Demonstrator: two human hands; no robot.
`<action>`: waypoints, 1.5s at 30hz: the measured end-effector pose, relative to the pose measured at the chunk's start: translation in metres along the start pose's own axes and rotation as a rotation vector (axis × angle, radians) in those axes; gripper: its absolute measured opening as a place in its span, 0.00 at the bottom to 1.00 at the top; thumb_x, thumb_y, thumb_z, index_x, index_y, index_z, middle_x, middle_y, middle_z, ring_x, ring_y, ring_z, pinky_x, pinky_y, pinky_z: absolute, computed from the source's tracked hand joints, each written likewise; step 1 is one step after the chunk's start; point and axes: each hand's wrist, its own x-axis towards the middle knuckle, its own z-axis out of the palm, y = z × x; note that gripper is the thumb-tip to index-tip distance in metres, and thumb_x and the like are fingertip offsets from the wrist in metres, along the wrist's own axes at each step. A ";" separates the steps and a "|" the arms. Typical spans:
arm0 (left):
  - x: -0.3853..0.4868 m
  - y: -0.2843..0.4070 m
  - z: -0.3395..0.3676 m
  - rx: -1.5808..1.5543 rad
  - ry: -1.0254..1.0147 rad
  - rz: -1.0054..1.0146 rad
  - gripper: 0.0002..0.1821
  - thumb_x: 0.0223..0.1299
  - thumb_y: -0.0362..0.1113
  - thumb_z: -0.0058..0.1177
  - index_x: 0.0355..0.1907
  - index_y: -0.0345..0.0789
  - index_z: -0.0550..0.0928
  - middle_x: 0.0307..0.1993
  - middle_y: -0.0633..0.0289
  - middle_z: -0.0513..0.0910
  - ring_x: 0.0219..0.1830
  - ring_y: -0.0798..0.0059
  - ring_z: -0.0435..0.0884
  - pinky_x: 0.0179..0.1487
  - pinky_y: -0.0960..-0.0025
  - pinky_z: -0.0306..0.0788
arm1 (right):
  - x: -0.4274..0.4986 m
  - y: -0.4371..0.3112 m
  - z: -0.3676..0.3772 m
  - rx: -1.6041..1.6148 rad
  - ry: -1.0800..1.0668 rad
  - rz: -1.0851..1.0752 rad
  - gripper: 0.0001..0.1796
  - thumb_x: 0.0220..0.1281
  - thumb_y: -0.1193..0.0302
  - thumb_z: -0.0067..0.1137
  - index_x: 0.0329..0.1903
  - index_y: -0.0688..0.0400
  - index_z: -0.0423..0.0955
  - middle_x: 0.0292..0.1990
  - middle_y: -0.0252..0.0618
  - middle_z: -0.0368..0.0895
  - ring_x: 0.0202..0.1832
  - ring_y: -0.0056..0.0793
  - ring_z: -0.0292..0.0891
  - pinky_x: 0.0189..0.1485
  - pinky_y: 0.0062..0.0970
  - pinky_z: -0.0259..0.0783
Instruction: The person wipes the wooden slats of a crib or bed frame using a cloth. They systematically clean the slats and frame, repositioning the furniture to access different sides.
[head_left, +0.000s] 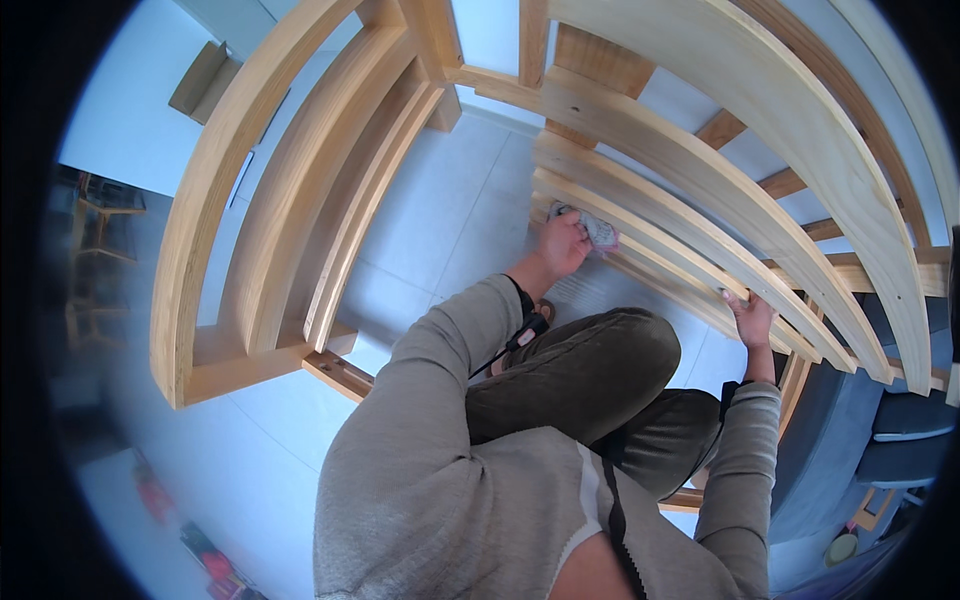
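Note:
My left hand (564, 244) is closed around a crumpled grey cloth (598, 229) with a pinkish edge. The cloth touches the left end of one of the lower wooden slats (637, 251). Farther right, my right hand (752, 319) grips a pale wooden slat (712, 281) near its right end, thumb on the near side; some of its fingers are hidden behind the wood. Several more slats, such as a wide upper slat (750, 82), run in a row across a wooden frame (499, 90).
Curved-looking wooden rails (300, 180) of the frame stand at my left. Beneath me is a grey tiled floor (427, 202), where my bent knees (585, 367) take up room. A cardboard box (204, 82) lies at upper left. At right is a dark grey sofa (832, 435).

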 end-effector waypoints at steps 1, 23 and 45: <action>-0.002 -0.003 0.005 0.040 -0.077 -0.033 0.13 0.71 0.35 0.41 0.50 0.31 0.76 0.47 0.53 0.83 0.53 0.59 0.81 0.62 0.55 0.74 | 0.000 0.002 0.001 0.017 -0.025 0.008 0.43 0.52 0.39 0.67 0.61 0.59 0.75 0.54 0.52 0.80 0.61 0.53 0.70 0.68 0.49 0.55; -0.071 0.073 0.054 1.957 0.227 1.170 0.08 0.65 0.34 0.53 0.33 0.31 0.75 0.31 0.49 0.82 0.25 0.48 0.80 0.28 0.51 0.70 | 0.003 0.013 0.010 -0.040 0.029 0.028 0.42 0.49 0.39 0.71 0.55 0.60 0.75 0.37 0.41 0.77 0.47 0.44 0.71 0.62 0.48 0.56; -0.046 0.010 0.084 2.090 -0.157 0.884 0.23 0.53 0.36 0.54 0.54 0.39 0.82 0.62 0.46 0.74 0.56 0.43 0.77 0.63 0.55 0.71 | 0.009 0.025 0.020 0.007 0.042 -0.002 0.38 0.49 0.39 0.71 0.45 0.61 0.75 0.34 0.42 0.74 0.47 0.48 0.69 0.63 0.54 0.53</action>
